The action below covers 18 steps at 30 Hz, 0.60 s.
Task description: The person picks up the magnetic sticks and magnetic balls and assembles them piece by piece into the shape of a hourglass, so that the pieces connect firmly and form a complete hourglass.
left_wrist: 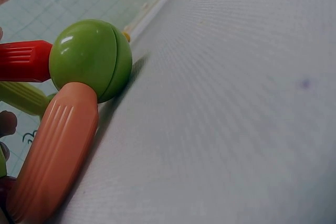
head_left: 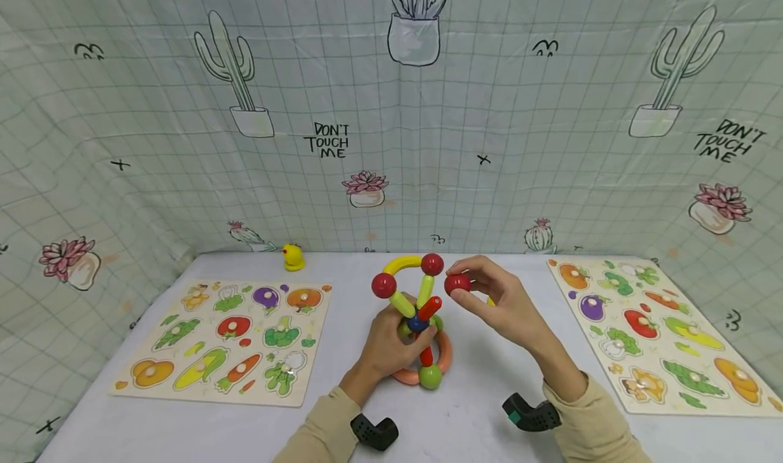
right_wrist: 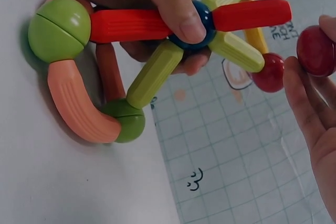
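A toy structure of coloured rods and balls stands on the white table. My left hand (head_left: pixel 387 344) grips it around the blue ball (head_left: pixel 418 321) at its middle, the thumb lying over that ball in the right wrist view. Orange curved rods (right_wrist: pixel 79 106) and green balls (right_wrist: pixel 60 30) form its base. Above, yellow-green rods lead to two red balls (head_left: pixel 383 285) joined by a yellow curved rod (head_left: pixel 400 264). One red rod (right_wrist: pixel 252 15) sticks out with a free end. My right hand (head_left: pixel 498 303) pinches a loose red ball (head_left: pixel 457 284), apart from the structure.
A vegetable puzzle board (head_left: pixel 202 374) lies on the left of the table, another board (head_left: pixel 657 398) on the right. A yellow rubber duck (head_left: pixel 293 257) stands at the back edge. Something small and yellow (head_left: pixel 491 301) is mostly hidden behind the right hand. A patterned cloth (head_left: pixel 397 109) hangs behind.
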Each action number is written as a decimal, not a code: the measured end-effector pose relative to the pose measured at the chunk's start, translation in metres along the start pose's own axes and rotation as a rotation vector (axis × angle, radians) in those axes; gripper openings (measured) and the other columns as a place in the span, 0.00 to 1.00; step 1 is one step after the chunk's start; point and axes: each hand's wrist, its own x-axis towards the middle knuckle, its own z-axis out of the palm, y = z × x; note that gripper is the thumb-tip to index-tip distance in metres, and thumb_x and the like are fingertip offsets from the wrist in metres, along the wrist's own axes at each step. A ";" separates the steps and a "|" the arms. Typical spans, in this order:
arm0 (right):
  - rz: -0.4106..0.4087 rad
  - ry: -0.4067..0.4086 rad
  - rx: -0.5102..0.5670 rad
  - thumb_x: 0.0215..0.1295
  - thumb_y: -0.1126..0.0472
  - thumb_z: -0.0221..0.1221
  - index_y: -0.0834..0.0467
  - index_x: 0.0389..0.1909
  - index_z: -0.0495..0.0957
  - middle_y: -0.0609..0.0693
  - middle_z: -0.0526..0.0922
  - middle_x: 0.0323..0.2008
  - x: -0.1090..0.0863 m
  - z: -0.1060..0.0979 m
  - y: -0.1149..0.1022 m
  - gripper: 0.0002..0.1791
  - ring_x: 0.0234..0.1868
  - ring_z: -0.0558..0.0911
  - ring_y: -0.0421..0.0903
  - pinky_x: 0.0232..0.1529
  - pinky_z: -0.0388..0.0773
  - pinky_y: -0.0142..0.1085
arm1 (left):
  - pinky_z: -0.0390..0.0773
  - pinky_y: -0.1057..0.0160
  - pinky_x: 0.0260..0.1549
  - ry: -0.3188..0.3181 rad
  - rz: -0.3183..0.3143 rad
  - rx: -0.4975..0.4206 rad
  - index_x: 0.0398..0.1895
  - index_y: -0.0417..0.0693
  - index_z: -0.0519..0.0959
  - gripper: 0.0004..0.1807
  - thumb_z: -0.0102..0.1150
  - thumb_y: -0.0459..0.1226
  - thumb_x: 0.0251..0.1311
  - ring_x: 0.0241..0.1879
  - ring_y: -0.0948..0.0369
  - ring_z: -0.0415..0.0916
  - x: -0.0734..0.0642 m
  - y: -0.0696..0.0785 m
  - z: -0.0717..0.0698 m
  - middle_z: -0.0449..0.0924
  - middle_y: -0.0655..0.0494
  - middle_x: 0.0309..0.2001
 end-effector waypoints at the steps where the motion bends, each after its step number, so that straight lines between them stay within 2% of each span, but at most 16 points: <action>1: -0.002 0.000 -0.005 0.59 0.69 0.61 0.55 0.51 0.72 0.48 0.77 0.48 0.000 0.000 -0.001 0.19 0.47 0.80 0.40 0.52 0.76 0.28 | 0.75 0.70 0.33 0.002 0.003 -0.002 0.42 0.51 0.71 0.15 0.64 0.40 0.53 0.33 0.67 0.70 0.000 0.000 0.000 0.74 0.61 0.36; 11: -0.034 -0.008 -0.020 0.59 0.70 0.61 0.55 0.51 0.73 0.48 0.77 0.48 0.001 0.003 -0.007 0.19 0.48 0.78 0.39 0.52 0.75 0.28 | 0.77 0.67 0.41 0.011 0.016 -0.020 0.41 0.51 0.71 0.15 0.64 0.40 0.54 0.36 0.67 0.72 0.003 0.000 0.001 0.74 0.62 0.36; 18: -0.061 -0.050 -0.011 0.58 0.70 0.62 0.55 0.51 0.72 0.51 0.77 0.49 0.001 0.008 -0.010 0.20 0.51 0.76 0.40 0.51 0.77 0.31 | 0.78 0.64 0.44 0.021 0.058 -0.023 0.41 0.50 0.71 0.14 0.63 0.39 0.54 0.38 0.66 0.74 0.002 -0.002 0.002 0.76 0.59 0.37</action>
